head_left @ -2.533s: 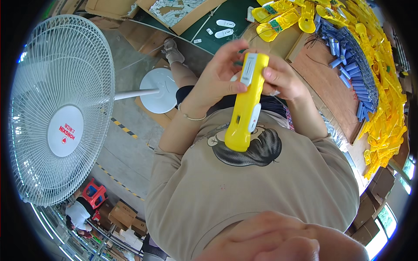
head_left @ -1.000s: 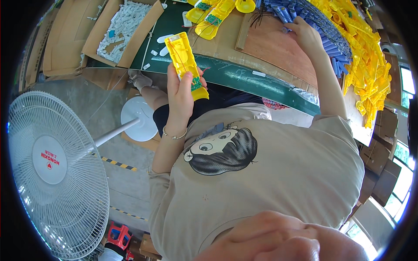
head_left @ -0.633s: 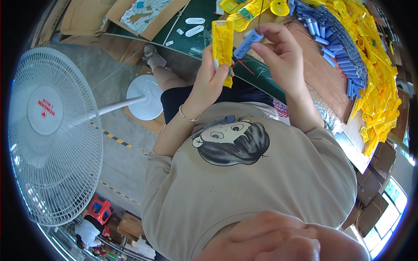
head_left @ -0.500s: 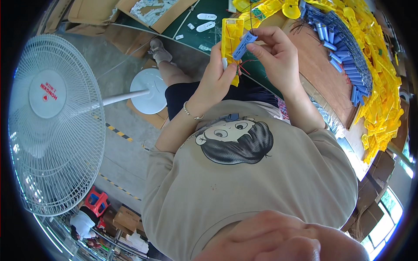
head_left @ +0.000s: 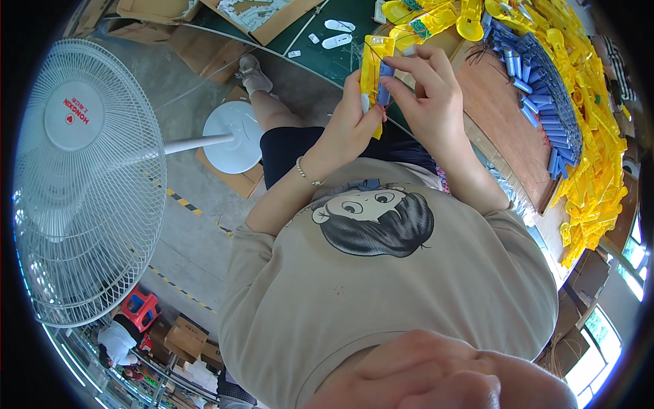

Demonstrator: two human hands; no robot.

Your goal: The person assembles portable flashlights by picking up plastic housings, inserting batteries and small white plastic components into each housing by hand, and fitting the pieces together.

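In front of my chest, my left hand (head_left: 349, 119) is closed around a long, narrow yellow plastic housing (head_left: 372, 53), held upright. My right hand (head_left: 430, 95) grips a blue cylindrical battery (head_left: 385, 87) between thumb and fingers. The battery lies lengthwise along the right side of the housing; whether it sits fully inside the housing, I cannot tell. Thin wires show near the housing's lower end by my left thumb. My left fingers cover part of the housing, and my right fingers hide part of the battery.
More yellow housings (head_left: 470, 20) lie past my hands, with a large yellow heap (head_left: 593, 184) on the right. Several blue batteries (head_left: 555, 123) are massed beside a brown board (head_left: 501, 116). White plastic pieces (head_left: 337, 41) rest on the green table (head_left: 306, 61). A fan (head_left: 88, 184) stands at left.
The battery has moved from a tilt beside the housing to lying lengthwise against it. My right fingers have come closer to the housing. The view has shifted slightly.
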